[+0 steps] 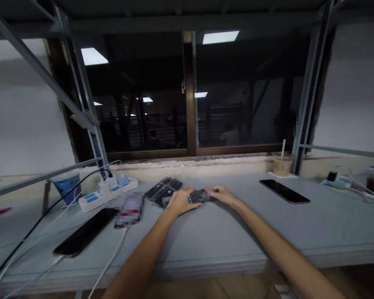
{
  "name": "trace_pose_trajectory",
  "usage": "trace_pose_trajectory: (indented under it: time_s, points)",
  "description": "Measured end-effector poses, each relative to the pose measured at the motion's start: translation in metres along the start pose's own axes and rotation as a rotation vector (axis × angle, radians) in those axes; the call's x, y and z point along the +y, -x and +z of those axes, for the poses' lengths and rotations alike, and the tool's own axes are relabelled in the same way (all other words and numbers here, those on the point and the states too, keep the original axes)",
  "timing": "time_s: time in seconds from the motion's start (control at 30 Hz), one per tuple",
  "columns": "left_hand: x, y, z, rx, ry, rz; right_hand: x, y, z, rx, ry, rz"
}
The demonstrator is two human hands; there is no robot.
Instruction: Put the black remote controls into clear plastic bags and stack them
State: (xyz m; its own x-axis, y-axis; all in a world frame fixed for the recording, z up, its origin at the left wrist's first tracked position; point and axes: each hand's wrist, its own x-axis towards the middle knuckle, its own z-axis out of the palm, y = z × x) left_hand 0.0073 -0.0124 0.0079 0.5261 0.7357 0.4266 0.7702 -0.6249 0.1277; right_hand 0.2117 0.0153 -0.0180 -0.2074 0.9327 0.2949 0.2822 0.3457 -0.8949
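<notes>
A small black remote control [198, 196] with rows of buttons, seemingly in a clear plastic sleeve, is held low over the table. My left hand [181, 201] wraps round it from the left, thumb along its near side. At its right end, my right hand [220, 194] has its fingers pinched together, apparently on the edge of the sleeve; the exact contact is too blurred to tell. Just behind my left hand lies a loose pile of similar black remotes [163, 190], partly covered by that hand.
On the left are a white power strip [108, 193] with plugs and cables, a black phone [84, 232], a second phone [130, 211] on a white cable and a blue cup [67, 189]. Rightward lie another phone [284, 191] and a drink cup with a straw [282, 165]. Metal posts flank the table [224, 236].
</notes>
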Motion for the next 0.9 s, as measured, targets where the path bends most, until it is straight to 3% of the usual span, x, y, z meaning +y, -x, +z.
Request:
trace_pose_trajectory:
  time_s: [0.3, 0.53, 0.9]
  points:
    - [-0.002, 0.0, 0.001, 0.002, 0.026, 0.005, -0.006, 0.002, 0.004, -0.028, -0.058, 0.02]
    - [0.0, -0.001, 0.001, 0.009, 0.032, -0.011, -0.001, -0.002, 0.002, 0.011, -0.055, 0.013]
    - [-0.001, -0.001, -0.001, 0.023, 0.026, -0.081, -0.013, 0.005, -0.004, 0.053, -0.107, -0.011]
